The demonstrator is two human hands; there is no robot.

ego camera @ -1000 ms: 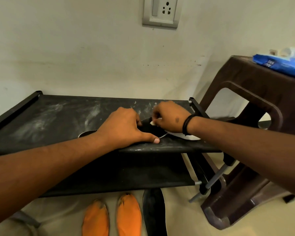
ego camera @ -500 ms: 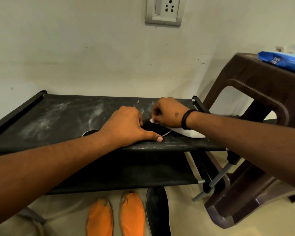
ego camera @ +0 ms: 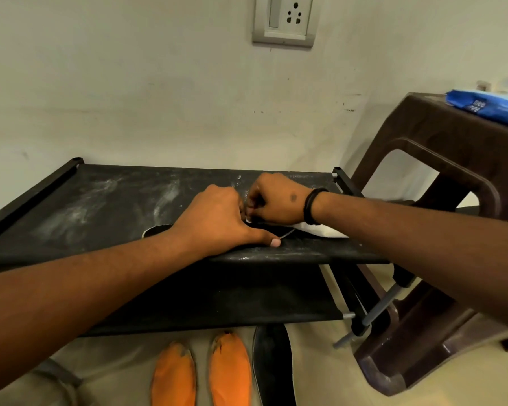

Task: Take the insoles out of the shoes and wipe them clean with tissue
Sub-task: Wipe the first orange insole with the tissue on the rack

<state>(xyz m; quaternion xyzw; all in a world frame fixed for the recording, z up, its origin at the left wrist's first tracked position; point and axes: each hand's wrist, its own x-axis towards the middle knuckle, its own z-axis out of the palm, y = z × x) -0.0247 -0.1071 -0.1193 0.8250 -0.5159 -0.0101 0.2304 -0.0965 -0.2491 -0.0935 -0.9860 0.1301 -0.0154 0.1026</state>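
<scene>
While both hands meet near the front edge of the dusty black fabric-topped shoe rack [ego camera: 106,206], the left hand [ego camera: 217,218] lies knuckles-up on a dark flat insole [ego camera: 156,230] on the top shelf, thumb stretched along the front edge and fingers bent down over the insole, pinning it in place. You only see the rounded end of that insole poking out left of the wrist, plus a thin pale edge by the thumb.

Right hand [ego camera: 276,200], with a black band [ego camera: 311,206] on the wrist, is curled into a loose fist gripping a white tissue [ego camera: 326,230] that sits touching the insole, just beside the left hand's fingers. Most of the tissue trails out under the wrist toward the right.

Down on the floor in front of the rack: two orange insoles [ego camera: 200,373] side by side with grubby dark tips, and a black insole [ego camera: 272,364] just to their right.

Off to the right there's a dark brown plastic stool [ego camera: 440,177] with a blue tissue packet [ego camera: 490,108] on top. A grey wall socket with switch [ego camera: 285,20] sits up on the wall behind.
</scene>
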